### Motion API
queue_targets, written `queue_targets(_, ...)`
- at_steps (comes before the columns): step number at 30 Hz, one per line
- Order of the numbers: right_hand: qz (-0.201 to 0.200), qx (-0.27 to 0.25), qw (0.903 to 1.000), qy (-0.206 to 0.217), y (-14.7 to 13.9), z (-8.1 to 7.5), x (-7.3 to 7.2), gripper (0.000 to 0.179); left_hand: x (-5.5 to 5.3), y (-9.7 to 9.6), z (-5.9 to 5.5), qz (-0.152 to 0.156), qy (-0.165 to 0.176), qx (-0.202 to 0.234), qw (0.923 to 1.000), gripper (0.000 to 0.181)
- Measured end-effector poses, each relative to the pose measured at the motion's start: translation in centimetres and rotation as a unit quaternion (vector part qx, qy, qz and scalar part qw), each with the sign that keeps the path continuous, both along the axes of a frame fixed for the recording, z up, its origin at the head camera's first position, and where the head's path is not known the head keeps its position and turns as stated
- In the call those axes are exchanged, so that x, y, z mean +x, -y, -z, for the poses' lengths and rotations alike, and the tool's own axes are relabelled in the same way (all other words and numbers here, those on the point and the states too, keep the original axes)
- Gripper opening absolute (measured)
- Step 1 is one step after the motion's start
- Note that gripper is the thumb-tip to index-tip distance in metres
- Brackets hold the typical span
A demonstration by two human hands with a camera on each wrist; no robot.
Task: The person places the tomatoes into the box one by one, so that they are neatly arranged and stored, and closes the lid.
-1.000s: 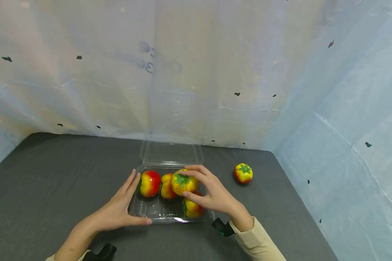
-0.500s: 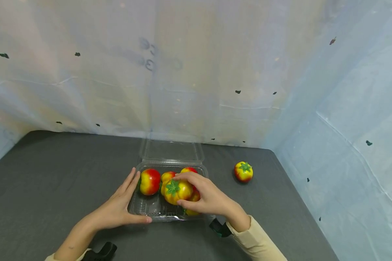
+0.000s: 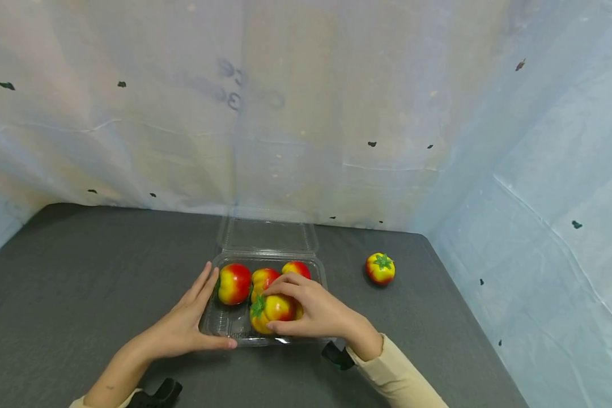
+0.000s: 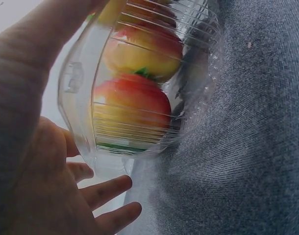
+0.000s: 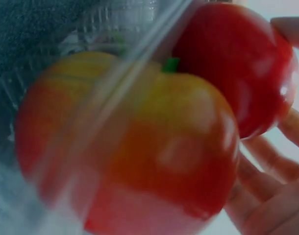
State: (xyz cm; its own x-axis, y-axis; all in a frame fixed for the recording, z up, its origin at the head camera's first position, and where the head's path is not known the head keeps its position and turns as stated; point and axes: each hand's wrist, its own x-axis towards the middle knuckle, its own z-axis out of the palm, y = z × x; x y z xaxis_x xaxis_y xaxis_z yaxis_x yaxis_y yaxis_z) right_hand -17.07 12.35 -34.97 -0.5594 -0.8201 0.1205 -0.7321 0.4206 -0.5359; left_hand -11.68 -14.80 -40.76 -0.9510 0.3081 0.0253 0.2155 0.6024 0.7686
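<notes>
Gripping a tilted fruit (image 3: 271, 313), red and yellow, between thumb and fingers of the right hand (image 3: 308, 309), over the six o'clock part of a clear container (image 3: 232, 324); impossible to tell from these views whether touching the floor beneath. Reducing a covered fruit (image 3: 299, 310), near four o'clock, to a yellow sliver behind hand and held fruit. Masking also the lower part of a rear fruit (image 3: 296, 269) at one o'clock and the near edge of a middle fruit (image 3: 264, 279) at twelve. Leaving a side fruit (image 3: 234, 283) at ten o'clock mostly in sight. Resting straight fingers of the left hand (image 3: 188, 326) on the nine o'clock wall, thumb stretched to the rim near seven. Making out the lid (image 3: 267, 235) only faintly, tipped back toward twelve against a plastic sheet (image 3: 285, 113). Seeing blurred ribs across the fruits from the left wrist, and from the right wrist a smeared transparent edge. Finding dark tabletop (image 3: 107, 272) broad toward nine o'clock, ending at a slanting edge toward three. Noting a lone fruit (image 3: 380, 269) between two and three o'clock, well apart from the container.
</notes>
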Motion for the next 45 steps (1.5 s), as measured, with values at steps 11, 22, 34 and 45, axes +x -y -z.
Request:
queue_targets(11,0.025,0.071,0.9964,-0.037,0.9,0.9,0.0,0.043,0.0,-0.1,0.0,0.008,0.007,0.013,0.9999,0.128)
queue_targets(22,0.038,0.056,0.9966,-0.047,0.9,1.7,0.3,0.045,-0.2,0.1,0.1,0.005,0.009,0.010,0.9999,0.129)
queue_targets(34,0.052,-0.021,0.9982,0.021,-1.1,1.3,0.5,0.049,-0.2,0.2,0.2,0.005,0.013,0.018,0.9997,0.128)
queue_targets(45,0.064,-0.103,0.9922,-0.028,-3.6,1.9,-0.1,0.046,-0.1,0.2,0.3,0.011,0.006,0.024,0.9996,0.128)
